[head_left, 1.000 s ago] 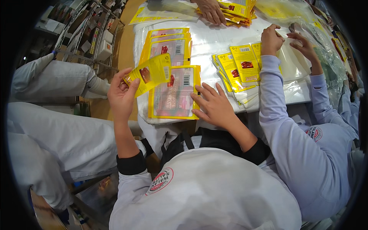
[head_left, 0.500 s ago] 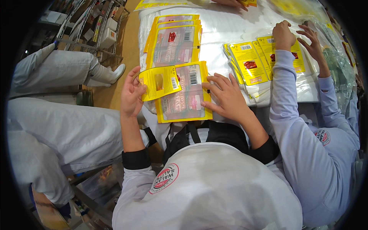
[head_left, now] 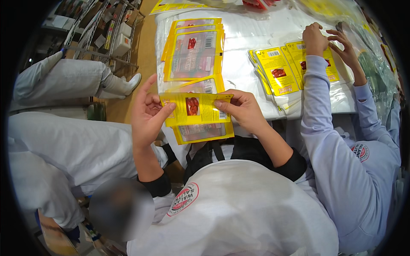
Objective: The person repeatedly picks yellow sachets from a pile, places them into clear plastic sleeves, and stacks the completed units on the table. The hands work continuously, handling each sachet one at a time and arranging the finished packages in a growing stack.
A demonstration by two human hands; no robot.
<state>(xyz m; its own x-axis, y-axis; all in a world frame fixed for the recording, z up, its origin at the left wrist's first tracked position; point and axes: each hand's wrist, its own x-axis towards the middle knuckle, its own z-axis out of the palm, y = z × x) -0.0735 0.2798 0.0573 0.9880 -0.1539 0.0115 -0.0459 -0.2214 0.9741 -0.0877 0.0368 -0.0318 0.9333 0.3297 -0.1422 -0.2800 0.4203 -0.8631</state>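
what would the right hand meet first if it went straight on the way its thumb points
Most likely the left hand, which holds the opposite end of the yellow card, though depth is hard to judge.

The table (head_left: 239, 55) (white) bears pouches (head_left: 194, 59) and cards (head_left: 277, 79).

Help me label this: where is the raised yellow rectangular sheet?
In the head view, the sheet is just left of centre, held by the left hand and right hand over a yellow-bordered plastic pouch.
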